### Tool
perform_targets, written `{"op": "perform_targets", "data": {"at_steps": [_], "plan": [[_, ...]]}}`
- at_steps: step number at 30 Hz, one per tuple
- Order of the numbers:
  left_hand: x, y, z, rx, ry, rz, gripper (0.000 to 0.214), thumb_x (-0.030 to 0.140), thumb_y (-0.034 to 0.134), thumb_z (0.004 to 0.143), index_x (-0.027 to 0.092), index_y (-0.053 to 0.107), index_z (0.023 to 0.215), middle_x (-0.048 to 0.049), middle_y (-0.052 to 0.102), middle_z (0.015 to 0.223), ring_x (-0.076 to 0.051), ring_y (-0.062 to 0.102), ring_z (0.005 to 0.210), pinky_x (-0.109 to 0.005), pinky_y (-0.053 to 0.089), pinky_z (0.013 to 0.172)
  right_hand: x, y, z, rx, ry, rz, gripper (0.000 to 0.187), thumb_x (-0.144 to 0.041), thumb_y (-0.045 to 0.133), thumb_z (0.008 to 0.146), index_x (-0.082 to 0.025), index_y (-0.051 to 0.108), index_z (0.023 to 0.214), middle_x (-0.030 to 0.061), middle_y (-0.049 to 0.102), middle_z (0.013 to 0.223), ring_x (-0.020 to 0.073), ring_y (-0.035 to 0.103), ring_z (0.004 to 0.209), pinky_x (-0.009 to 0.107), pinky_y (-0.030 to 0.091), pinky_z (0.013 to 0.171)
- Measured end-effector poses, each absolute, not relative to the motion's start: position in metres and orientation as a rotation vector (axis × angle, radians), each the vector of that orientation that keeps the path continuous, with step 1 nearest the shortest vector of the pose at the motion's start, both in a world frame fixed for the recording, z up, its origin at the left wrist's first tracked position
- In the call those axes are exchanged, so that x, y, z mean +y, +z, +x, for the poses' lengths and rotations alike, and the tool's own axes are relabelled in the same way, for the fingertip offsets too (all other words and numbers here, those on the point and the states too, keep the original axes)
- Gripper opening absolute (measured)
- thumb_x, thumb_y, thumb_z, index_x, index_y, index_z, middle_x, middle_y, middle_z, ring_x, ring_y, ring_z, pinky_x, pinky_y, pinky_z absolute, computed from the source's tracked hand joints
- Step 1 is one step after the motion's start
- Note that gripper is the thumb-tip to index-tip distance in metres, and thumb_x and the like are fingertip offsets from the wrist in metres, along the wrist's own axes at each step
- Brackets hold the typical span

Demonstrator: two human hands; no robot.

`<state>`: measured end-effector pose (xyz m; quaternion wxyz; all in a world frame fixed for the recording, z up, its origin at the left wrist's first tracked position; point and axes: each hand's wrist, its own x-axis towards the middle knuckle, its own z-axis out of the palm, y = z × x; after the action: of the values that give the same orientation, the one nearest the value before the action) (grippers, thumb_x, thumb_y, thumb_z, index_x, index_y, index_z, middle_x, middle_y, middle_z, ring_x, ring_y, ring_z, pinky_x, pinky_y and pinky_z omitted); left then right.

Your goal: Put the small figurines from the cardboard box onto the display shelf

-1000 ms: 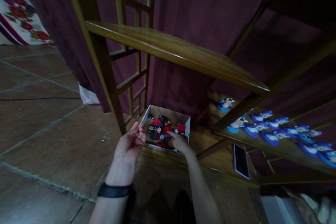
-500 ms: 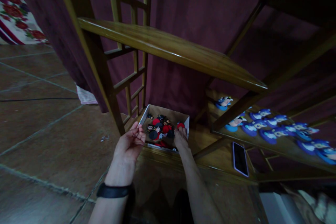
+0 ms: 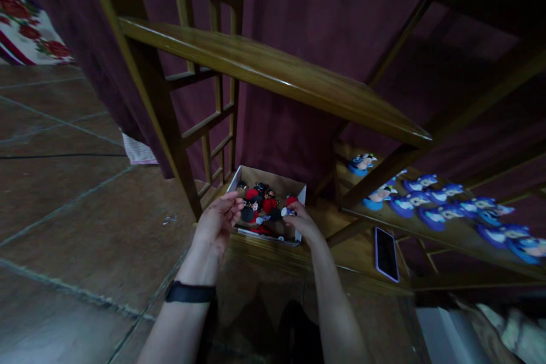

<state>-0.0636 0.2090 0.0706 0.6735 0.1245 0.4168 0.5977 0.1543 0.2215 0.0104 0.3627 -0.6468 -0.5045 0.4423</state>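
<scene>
Head view, my one feed.

Item: an open cardboard box [image 3: 302, 194], white-edged, resting on the bottom board [image 3: 330, 222] of a wooden stand beside a lattice panel [image 3: 209, 123]. A small dark mark shows on its front edge; I cannot read it at this range.

Contents: a loose heap of small red-and-black figures [image 3: 269, 205], several lying tipped over. I see patterning on some, too small to make out as letters.

Item: the right hand [image 3: 303, 222], reaching into the box at its right side, fingertips drawn together on a small white-and-violet piece [image 3: 288, 212], partly hidden from me.

Item: the left hand [image 3: 218, 219], fingers apart and loosely curled at the box's left edge; I cannot tell whether it touches the cardboard. On its wrist, a black band [image 3: 190, 292], any branding too dark for me to read.

Item: blue-and-white figurines [image 3: 409, 203] on round bases, grouped on a raised shelf to the right.

Item: a phone [image 3: 386, 254], pale violet rim, dark screen, lying on the bottom board below them.

Surroundings: a thick upper board [image 3: 273, 71], a dark purple curtain [image 3: 298, 5] behind, a tiled floor [image 3: 68, 216], and at far left a rose-printed cloth [image 3: 19, 17].
</scene>
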Motion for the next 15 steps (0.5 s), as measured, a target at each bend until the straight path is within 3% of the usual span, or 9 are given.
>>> {"op": "perform_targets", "data": {"at_steps": [4, 9, 15], "plan": [[0.208, 0.072, -0.056, 0.956, 1.273, 0.365, 0.019, 0.004, 0.053, 0.073, 0.011, 0.060, 0.089, -0.0069, 0.064, 0.075, -0.010, 0.061, 0.061, -0.017, 0.048, 0.052, 0.221, -0.002, 0.134, -1.576, 1.078, -1.938, 0.031, -0.024, 0.060, 0.059, -0.021, 0.057, 0.089, -0.0018, 0.060, 0.073, 0.0163, 0.056, 0.071, 0.026, 0.042, 0.062], [0.210, 0.070, -0.058, 0.923, 1.281, 0.270, 0.021, 0.001, 0.050, 0.074, 0.011, 0.059, 0.089, -0.0053, 0.063, 0.071, -0.008, 0.060, 0.058, -0.016, 0.048, 0.051, 0.225, -0.002, 0.110, -1.741, 1.133, -1.925, 0.045, -0.030, 0.066, 0.059, -0.023, 0.057, 0.102, 0.0016, 0.064, 0.095, 0.0198, 0.059, 0.086, 0.027, 0.042, 0.070], [0.211, 0.073, -0.067, 0.854, 1.283, 0.161, 0.023, -0.001, 0.047, 0.075, 0.011, 0.059, 0.090, -0.0053, 0.062, 0.070, -0.009, 0.060, 0.058, -0.017, 0.049, 0.050, 0.227, -0.001, 0.102, -1.766, 1.115, -2.013, 0.055, -0.036, 0.073, 0.052, -0.024, 0.059, 0.104, 0.0059, 0.062, 0.107, 0.0242, 0.058, 0.096, 0.030, 0.042, 0.076]]}}
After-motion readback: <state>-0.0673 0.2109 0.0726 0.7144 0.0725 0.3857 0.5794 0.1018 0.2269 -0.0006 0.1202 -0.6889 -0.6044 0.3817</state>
